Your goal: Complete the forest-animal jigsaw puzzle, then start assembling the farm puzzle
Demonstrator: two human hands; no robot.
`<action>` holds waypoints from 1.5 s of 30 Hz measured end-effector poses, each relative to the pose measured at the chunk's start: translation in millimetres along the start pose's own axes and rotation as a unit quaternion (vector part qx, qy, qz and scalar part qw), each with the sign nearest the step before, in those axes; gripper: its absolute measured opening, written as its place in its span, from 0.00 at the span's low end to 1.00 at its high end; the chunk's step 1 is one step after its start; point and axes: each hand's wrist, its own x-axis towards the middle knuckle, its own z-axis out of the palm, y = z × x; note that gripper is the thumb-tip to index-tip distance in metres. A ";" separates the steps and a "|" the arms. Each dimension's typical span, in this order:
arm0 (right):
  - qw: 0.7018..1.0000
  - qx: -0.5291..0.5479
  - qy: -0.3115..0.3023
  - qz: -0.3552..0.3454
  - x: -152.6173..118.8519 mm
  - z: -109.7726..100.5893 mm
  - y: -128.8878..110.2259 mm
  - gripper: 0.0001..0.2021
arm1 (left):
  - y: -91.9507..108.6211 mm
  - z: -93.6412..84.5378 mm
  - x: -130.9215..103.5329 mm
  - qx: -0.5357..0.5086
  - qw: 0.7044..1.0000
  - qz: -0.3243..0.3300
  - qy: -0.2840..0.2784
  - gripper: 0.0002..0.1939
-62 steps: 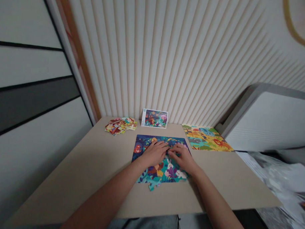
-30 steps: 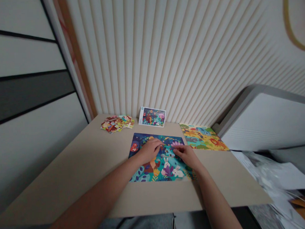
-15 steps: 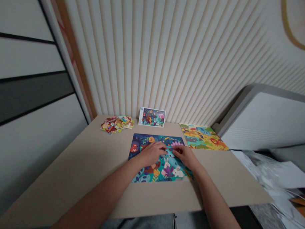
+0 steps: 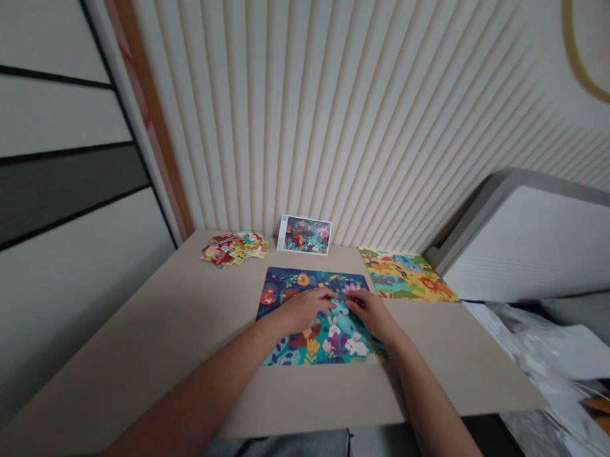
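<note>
A jigsaw puzzle [image 4: 312,351] with a night-forest picture lies on the table before me, its rabbits, flowers and dark blue sky plainly visible. Across its middle rests my left hand [image 4: 308,308], palm down, fingers stretched out to the right over the pieces. My right hand [image 4: 366,306] touches the puzzle's right half, fingers bent and thumb drawn in close to them. Whatever lies between those fingertips is too small to make out. The fingertips of both hands are close together, with a narrow strip of light blue puzzle between them.
Behind the puzzle a picture card [image 4: 306,235] of the same scene leans against the ribbed wall. A pile of loose puzzle pieces [image 4: 234,249] lies at the back left. At the back right is a yellow animal puzzle [image 4: 407,275]. Plastic wrapping [image 4: 534,340] sits beyond the table's right edge.
My left hand has shifted very slightly, its fingers lying a little lower and flatter on the puzzle. My right hand stays at nearly the same spot.
</note>
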 end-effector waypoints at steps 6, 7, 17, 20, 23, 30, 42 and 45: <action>0.994 0.099 0.032 -0.026 1.1 -1.3 -10.0 0.15 | 5.5 -7.6 -0.2 -0.029 0.998 -0.035 0.046 0.31; 0.993 0.106 0.042 -0.028 1.6 -2.4 -11.3 0.15 | 6.2 -9.0 0.1 -0.023 0.997 -0.041 0.053 0.32; 0.997 0.008 0.039 -0.061 14.7 4.2 2.0 0.14 | 12.8 -11.7 1.9 0.051 0.999 -0.003 0.005 0.18; 0.995 -0.013 0.025 -0.094 20.2 11.2 -1.3 0.14 | 15.1 -13.5 0.8 0.081 0.996 0.012 -0.020 0.16; 0.991 -0.047 0.004 -0.123 23.2 16.3 -8.0 0.15 | 15.9 -14.7 0.1 0.110 0.993 0.031 -0.042 0.16; 0.986 -0.092 -0.019 -0.134 24.2 19.3 -12.4 0.15 | 17.9 -14.3 0.0 0.142 0.987 0.037 -0.064 0.22; 0.991 -0.111 0.050 -0.048 5.8 -10.6 1.8 0.12 | 10.9 -5.7 -0.7 0.068 0.996 0.040 -0.045 0.19; 0.991 -0.111 0.068 -0.038 4.3 -10.8 3.7 0.17 | 19.3 -10.2 -2.1 0.066 0.997 0.033 -0.029 0.17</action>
